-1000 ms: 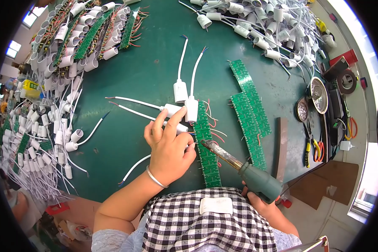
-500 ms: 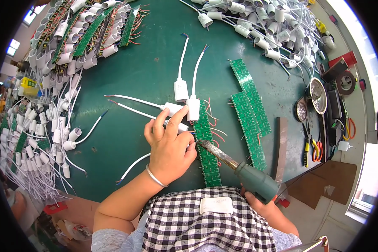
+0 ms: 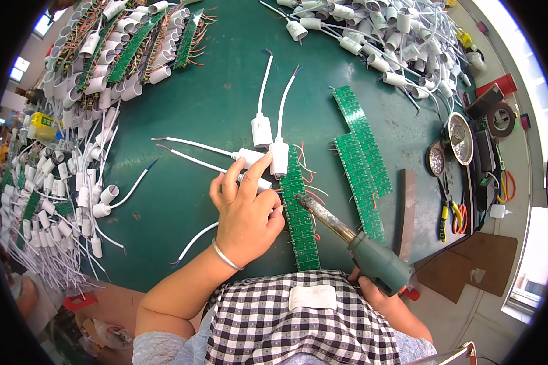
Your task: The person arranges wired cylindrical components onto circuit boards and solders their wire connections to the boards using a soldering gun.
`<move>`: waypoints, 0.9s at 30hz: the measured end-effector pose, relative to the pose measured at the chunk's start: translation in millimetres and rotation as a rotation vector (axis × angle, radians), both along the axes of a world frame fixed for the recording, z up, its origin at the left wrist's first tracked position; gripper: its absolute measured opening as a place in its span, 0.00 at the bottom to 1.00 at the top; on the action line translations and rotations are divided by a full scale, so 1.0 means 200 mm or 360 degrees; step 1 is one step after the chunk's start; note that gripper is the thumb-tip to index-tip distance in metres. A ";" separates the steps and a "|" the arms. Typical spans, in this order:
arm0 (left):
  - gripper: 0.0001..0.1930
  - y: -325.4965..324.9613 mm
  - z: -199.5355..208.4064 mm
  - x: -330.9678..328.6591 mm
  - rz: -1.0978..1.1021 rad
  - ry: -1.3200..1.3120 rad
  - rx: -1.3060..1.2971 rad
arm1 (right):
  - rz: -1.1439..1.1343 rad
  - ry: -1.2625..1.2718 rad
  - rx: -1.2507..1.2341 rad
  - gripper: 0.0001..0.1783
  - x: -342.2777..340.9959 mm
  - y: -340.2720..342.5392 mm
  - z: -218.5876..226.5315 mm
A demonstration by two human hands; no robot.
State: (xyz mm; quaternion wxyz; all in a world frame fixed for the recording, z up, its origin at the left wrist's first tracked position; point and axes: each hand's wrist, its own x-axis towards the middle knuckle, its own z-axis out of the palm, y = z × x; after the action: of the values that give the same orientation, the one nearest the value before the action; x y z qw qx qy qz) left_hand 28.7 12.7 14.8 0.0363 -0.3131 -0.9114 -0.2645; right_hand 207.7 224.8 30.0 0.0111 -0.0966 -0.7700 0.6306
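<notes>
My right hand [image 3: 376,295], mostly hidden below the handle, grips a soldering iron [image 3: 380,263] with a green body. Its dark tip is over the upper middle of a narrow green circuit board strip [image 3: 302,234], where red and white wires stick out. Close to that strip's left edge, my left hand [image 3: 246,216] has thumb and finger pinched on something small I cannot make out. Its longer fingers rest by white sleeves with cables [image 3: 260,184]. Another white sleeve [image 3: 279,157] lies at the strip's top end. A white cable [image 3: 195,242] runs under the left hand.
More green strips [image 3: 362,170] lie to the right, beside a brown bar [image 3: 406,213]. Heaps of white sleeves [image 3: 371,36] sit at far right and along the left. Pliers [image 3: 444,213], a metal bowl [image 3: 461,140] and a tape roll [image 3: 501,120] are at the right edge.
The soldering iron has moved slightly to the right, its tip going from the strip's left edge beside my left thumb to further over the strip. My left hand is almost unmoved.
</notes>
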 end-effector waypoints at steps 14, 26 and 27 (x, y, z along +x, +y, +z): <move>0.04 0.01 0.01 -0.01 0.0028 0.0012 -0.0028 | -0.0014 -0.0268 0.0120 0.15 0.02 0.01 -0.01; 0.05 0.03 -0.01 0.00 0.0080 0.0067 -0.0011 | 0.0059 -0.0247 0.0104 0.16 0.00 0.00 0.00; 0.05 0.03 -0.01 0.00 0.0081 0.0079 -0.0010 | 0.0127 -0.0193 0.0198 0.16 -0.01 0.01 0.01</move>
State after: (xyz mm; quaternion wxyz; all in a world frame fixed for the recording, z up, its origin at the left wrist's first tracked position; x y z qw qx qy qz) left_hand 29.6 19.6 12.1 0.0646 -0.2963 -0.9188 -0.2528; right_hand 204.9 225.9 31.3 -0.0547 -0.1028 -0.8101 0.5746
